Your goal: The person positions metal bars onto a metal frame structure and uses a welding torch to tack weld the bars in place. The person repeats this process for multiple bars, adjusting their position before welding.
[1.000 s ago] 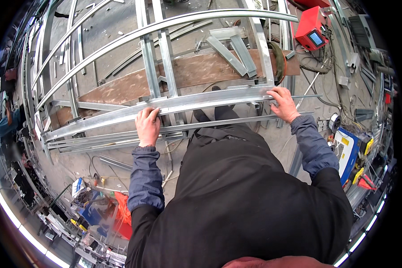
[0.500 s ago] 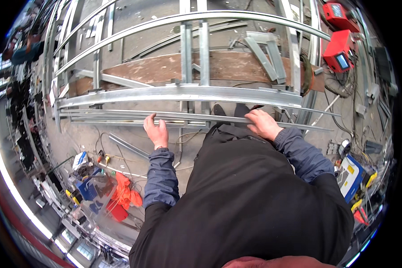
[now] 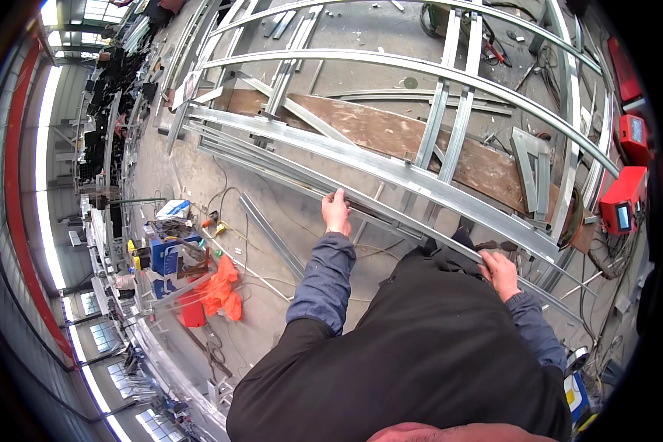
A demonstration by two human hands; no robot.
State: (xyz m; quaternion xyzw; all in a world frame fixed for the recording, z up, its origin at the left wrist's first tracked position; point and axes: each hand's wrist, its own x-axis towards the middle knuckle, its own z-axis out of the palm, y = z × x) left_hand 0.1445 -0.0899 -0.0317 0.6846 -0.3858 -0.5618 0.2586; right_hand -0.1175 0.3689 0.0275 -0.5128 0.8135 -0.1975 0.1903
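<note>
My left hand point(image 3: 336, 214) is closed round the near edge of a long, thin galvanized steel profile point(image 3: 409, 221), its fingertips curled over the top. Farther right, my right hand point(image 3: 501, 274) grips the same profile near my body, its fingers bent over the edge. Several slim steel lengths point(image 3: 250, 165) lie alongside it toward the left. Just beyond, and about parallel, runs the wider front beam point(image 3: 376, 166) of a large steel frame. How far the fingers reach beneath the profile is hidden.
Curved steel rails point(image 3: 390, 61) and uprights rise beyond the front beam, with a brown board point(image 3: 361, 121) on the floor. Red machines point(image 3: 620, 202) stand at right. Left are a loose channel point(image 3: 272, 234), cables, a blue machine point(image 3: 163, 254), and orange cloth point(image 3: 221, 289).
The view has turned left, so the frame now slants down to the right. My left hand's fingers have closed on the profile; my right hand still holds it.
</note>
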